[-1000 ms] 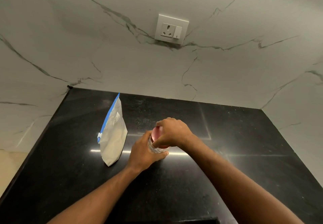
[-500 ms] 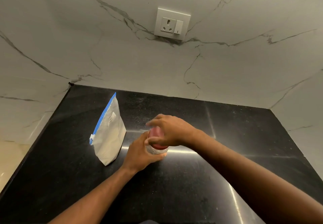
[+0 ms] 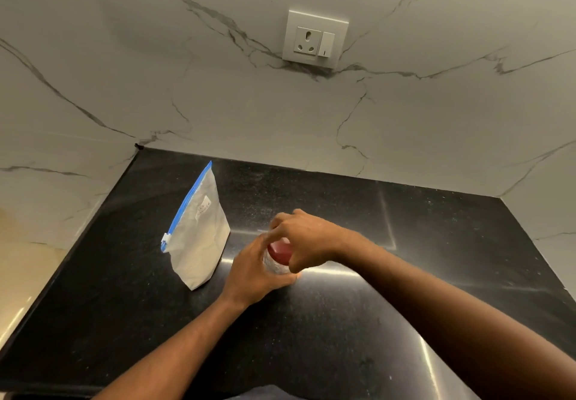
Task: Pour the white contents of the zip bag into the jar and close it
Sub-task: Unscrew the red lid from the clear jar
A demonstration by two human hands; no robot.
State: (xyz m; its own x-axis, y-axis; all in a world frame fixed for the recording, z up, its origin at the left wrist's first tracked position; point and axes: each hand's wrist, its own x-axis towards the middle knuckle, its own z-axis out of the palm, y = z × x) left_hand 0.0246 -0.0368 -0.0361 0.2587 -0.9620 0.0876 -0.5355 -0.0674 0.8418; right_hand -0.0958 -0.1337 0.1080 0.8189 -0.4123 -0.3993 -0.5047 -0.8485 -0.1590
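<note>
A small clear jar (image 3: 273, 266) with a red lid (image 3: 280, 251) stands on the black counter (image 3: 343, 321). My left hand (image 3: 254, 271) wraps around the jar's body from the near left. My right hand (image 3: 304, 239) is curled over the red lid from the right, fingers gripping it. Most of the jar is hidden by both hands. To the left, a zip bag (image 3: 199, 234) with a blue slider strip stands upright, shut, holding white powder and bearing a small white label.
A marble wall rises behind and on both sides of the counter. A white wall socket with a switch (image 3: 314, 39) sits above. The counter's left edge drops off to a beige floor (image 3: 18, 262).
My right hand has shifted its fingers around the red lid, wrist turning. The left hand keeps its hold on the jar. The bag has stayed put; the camera has moved slightly.
</note>
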